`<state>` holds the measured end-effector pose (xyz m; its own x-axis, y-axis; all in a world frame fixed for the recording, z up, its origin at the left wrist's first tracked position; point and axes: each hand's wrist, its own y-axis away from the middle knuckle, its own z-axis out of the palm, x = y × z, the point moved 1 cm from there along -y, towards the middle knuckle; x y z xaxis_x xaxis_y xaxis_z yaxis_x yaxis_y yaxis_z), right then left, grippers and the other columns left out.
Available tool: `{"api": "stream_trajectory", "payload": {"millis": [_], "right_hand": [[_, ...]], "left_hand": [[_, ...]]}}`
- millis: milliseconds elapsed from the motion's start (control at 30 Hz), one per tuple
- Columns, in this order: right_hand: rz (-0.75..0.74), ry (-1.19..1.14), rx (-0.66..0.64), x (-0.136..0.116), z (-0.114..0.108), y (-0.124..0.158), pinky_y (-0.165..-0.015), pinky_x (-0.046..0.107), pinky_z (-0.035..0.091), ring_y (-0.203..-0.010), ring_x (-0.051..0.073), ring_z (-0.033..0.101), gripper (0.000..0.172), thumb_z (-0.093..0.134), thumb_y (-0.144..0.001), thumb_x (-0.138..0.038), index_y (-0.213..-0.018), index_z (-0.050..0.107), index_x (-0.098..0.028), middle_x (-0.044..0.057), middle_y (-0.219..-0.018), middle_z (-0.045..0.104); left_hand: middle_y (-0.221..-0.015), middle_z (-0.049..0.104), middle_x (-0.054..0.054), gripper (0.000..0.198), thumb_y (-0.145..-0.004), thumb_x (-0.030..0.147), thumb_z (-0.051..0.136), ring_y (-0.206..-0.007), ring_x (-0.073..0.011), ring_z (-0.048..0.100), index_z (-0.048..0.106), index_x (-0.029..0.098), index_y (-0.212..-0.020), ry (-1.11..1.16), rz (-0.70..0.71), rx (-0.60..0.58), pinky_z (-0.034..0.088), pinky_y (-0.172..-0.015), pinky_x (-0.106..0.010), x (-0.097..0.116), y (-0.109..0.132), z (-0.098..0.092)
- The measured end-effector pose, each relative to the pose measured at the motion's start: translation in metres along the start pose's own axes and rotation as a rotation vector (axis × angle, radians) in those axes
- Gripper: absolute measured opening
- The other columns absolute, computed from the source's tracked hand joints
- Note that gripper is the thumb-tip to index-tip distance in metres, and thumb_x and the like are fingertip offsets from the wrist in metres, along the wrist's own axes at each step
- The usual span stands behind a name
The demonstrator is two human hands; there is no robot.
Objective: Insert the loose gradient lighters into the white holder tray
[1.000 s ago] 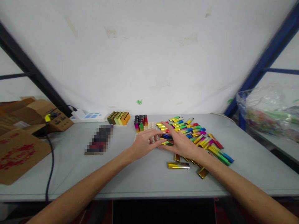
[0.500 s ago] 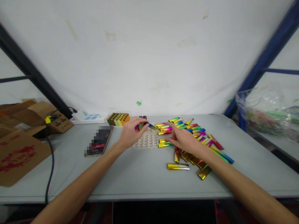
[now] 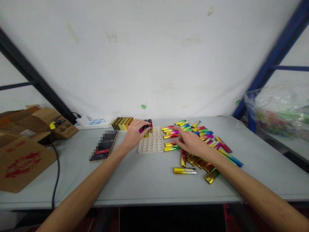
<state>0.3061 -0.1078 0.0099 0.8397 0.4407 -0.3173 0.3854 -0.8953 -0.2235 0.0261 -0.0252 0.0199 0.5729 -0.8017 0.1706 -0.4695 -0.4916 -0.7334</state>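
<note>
The two hands are well apart from each other over the worktop [image 3: 135, 180]. The left hand [image 3: 134, 134] is pinching a lighter [image 3: 147, 134] between its thumb and fingers. That lighter points up and down at the back left part of a white tray [image 3: 151, 150] full of little holes. Its yellow end is low, but I cannot tell if it is in a hole. More lighters stand up in the tray at the back, partly hidden by the hand.

The right hand [image 3: 175, 135] has its thumb and pointing finger spread apart. It is over the left side of a big pile of shiny lighters [image 3: 184, 130], lying flat in lots of colors. I cannot tell if it touches any. One gold and silver lighter [image 3: 184, 171] lies alone, nearer the front edge.

Behind the left hand is a block of gold-topped lighters [image 3: 120, 122]. A phone [image 3: 106, 146], partly blurred, lies left of the tray. Farther left is a brown cardboard box [image 3: 27, 161].
</note>
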Motion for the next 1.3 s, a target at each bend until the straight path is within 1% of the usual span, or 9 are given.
{"api": "stream_trajectory", "payload": {"millis": [267, 433, 533, 600, 667, 767, 967, 1100, 1300], "right_hand": [[0.003, 0.022, 0.028, 0.006, -0.002, 0.000, -0.064, 0.031, 0.036, -0.076, 0.024, 0.066, 0.053, 0.049, -0.104, -0.036, -0.149, 0.038, -0.012, 0.006, -0.082, 0.073], [-0.042, 0.021, 0.009, 0.013, -0.010, -0.001, -0.062, 0.031, 0.035, -0.073, 0.022, 0.063, 0.032, 0.055, -0.101, -0.037, -0.123, 0.061, -0.015, 0.007, -0.081, 0.072], [-0.175, -0.158, -0.105, 0.008, -0.021, 0.003, -0.064, 0.029, 0.038, -0.069, 0.018, 0.060, 0.025, 0.060, -0.099, -0.040, -0.096, 0.070, -0.018, 0.004, -0.079, 0.069], [-0.266, -0.298, -0.244, 0.002, -0.027, 0.008, -0.068, 0.029, 0.042, -0.073, 0.017, 0.061, 0.025, 0.065, -0.096, -0.042, -0.090, 0.072, -0.019, 0.003, -0.083, 0.069], [-0.327, -0.368, -0.361, -0.005, -0.031, 0.014, -0.078, 0.029, 0.045, -0.086, 0.018, 0.062, 0.025, 0.071, -0.091, -0.045, -0.090, 0.075, -0.021, 0.004, -0.094, 0.069], [-0.333, -0.313, -0.405, -0.010, -0.030, 0.021, -0.091, 0.033, 0.044, -0.106, 0.024, 0.057, 0.030, 0.080, -0.081, -0.050, -0.088, 0.077, -0.021, 0.007, -0.107, 0.062], [-0.369, -0.264, -0.516, -0.016, -0.022, 0.027, -0.091, 0.034, 0.044, -0.106, 0.024, 0.055, 0.027, 0.084, -0.078, -0.043, -0.092, 0.076, -0.021, 0.006, -0.109, 0.057], [-0.418, -0.318, -0.469, -0.026, -0.022, 0.025, -0.093, 0.033, 0.045, -0.104, 0.022, 0.058, 0.018, 0.072, -0.091, -0.036, -0.100, 0.073, -0.020, 0.007, -0.112, 0.059], [-0.246, -0.567, -0.245, -0.030, -0.032, 0.018, -0.068, 0.028, 0.049, -0.071, 0.015, 0.064, 0.031, 0.049, -0.105, -0.043, -0.123, 0.057, -0.020, 0.002, -0.090, 0.072]], "left_hand": [[-0.090, 0.075, -0.006, 0.012, -0.095, 0.031, 0.068, -0.089, -0.0226, 0.065, 0.071, 0.019, -0.091, 0.012, 0.047, 0.005, 0.052, -0.086, -0.040, -0.001, -0.005, 0.002], [-0.090, 0.075, -0.005, 0.011, -0.095, 0.029, 0.068, -0.090, -0.0220, 0.065, 0.073, 0.020, -0.093, -0.004, 0.060, 0.008, 0.053, -0.087, -0.039, -0.006, -0.007, 0.005], [-0.103, 0.073, -0.008, 0.014, -0.097, 0.029, 0.064, -0.102, -0.0240, 0.063, 0.075, 0.021, -0.100, -0.064, 0.060, 0.022, 0.052, -0.094, -0.043, -0.009, -0.006, 0.008], [-0.114, 0.070, -0.011, 0.018, -0.098, 0.030, 0.062, -0.110, -0.0259, 0.060, 0.076, 0.021, -0.106, -0.113, 0.057, 0.019, 0.050, -0.099, -0.047, -0.010, -0.004, 0.011], [-0.120, 0.067, -0.013, 0.022, -0.100, 0.030, 0.059, -0.115, -0.0268, 0.058, 0.074, 0.020, -0.111, -0.149, 0.060, 0.001, 0.049, -0.103, -0.049, -0.011, -0.001, 0.013], [-0.124, 0.064, -0.013, 0.024, -0.101, 0.029, 0.056, -0.119, -0.0267, 0.057, 0.072, 0.019, -0.116, -0.173, 0.063, -0.018, 0.047, -0.106, -0.048, -0.010, 0.002, 0.015], [-0.116, 0.066, -0.012, 0.023, -0.102, 0.028, 0.053, -0.113, -0.0248, 0.059, 0.067, 0.018, -0.117, -0.126, 0.020, 0.041, 0.048, -0.104, -0.045, 0.001, 0.000, 0.007], [-0.106, 0.067, -0.010, 0.021, -0.103, 0.024, 0.048, -0.106, -0.0235, 0.060, 0.066, 0.017, -0.108, -0.109, -0.017, 0.148, 0.049, -0.099, -0.041, 0.006, -0.001, -0.004], [-0.095, 0.067, -0.008, 0.017, -0.099, 0.020, 0.048, -0.096, -0.0225, 0.062, 0.064, 0.017, -0.097, -0.108, -0.025, 0.251, 0.051, -0.091, -0.038, 0.009, -0.001, -0.016]]}}
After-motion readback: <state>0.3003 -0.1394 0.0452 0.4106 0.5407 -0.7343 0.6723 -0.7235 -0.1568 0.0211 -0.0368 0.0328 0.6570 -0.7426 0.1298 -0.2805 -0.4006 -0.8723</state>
